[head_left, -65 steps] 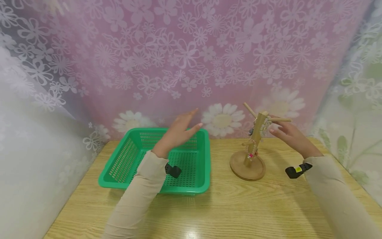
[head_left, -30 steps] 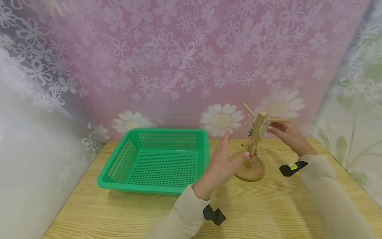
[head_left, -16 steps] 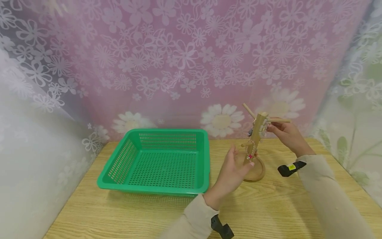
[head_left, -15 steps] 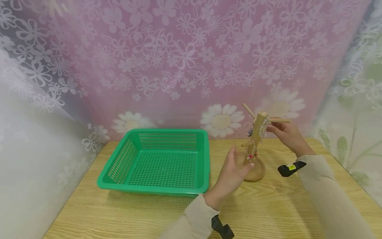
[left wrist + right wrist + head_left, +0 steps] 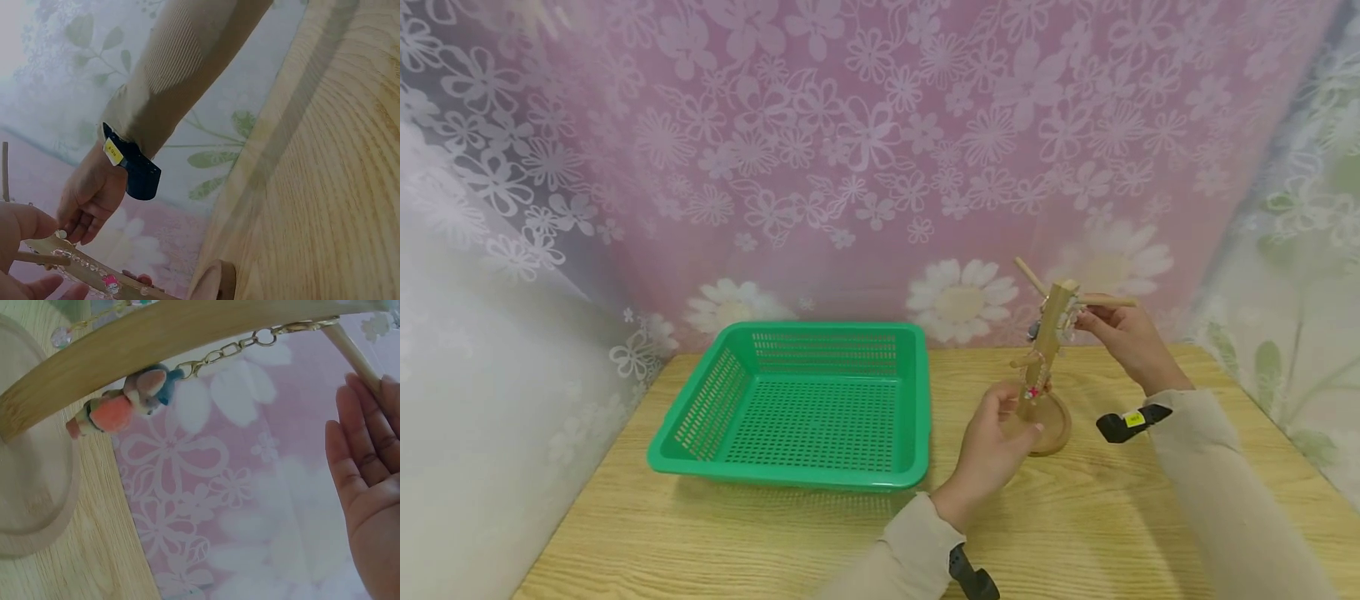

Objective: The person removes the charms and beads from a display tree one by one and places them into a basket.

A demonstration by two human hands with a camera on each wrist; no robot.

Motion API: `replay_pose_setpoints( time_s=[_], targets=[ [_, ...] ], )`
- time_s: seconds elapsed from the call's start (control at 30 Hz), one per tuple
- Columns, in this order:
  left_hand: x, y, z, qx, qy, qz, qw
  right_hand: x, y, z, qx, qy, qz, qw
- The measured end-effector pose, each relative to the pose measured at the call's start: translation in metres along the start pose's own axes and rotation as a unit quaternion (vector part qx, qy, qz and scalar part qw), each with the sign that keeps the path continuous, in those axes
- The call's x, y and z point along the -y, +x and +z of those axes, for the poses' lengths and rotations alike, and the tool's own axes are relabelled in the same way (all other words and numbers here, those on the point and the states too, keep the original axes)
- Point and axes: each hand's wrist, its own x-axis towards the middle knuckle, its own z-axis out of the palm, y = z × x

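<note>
Left hand (image 5: 988, 450) sits loosely parted beside wooden stand (image 5: 1052, 332); right hand (image 5: 1129, 342) meets white beads (image 5: 1070, 318), grasp indeterminable; apparent step, bead handling; next likely calls for steadying.

left hand (image 5: 991, 443) shifted from over green basket (image 5: 790, 474), now beside wooden stand (image 5: 1053, 322)

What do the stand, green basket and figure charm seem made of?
Stand: apparently wood, satin, faint grain. Green basket: probably plastic, slightly glossy, moulded slots. Figure charm: perhaps rubber or resin, matte, rounded shapes; chain: likely metal, shiny gold links.
</note>
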Motion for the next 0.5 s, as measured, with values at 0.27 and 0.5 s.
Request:
replay_pose_setpoints(
  time_s=[0.27, 0.5],
  targets=[
    [0.009, 0.009, 0.009, -0.055, -0.017, 0.022, 0.9981, -0.002, -0.002, 0.001, -0.017, -0.042, -0.003, 0.999],
    [0.018, 0.016, 0.019, -0.095, -0.034, 0.038, 0.9942, -0.001, -0.002, 0.003, -0.023, -0.056, -0.013, 0.998]
  ],
)
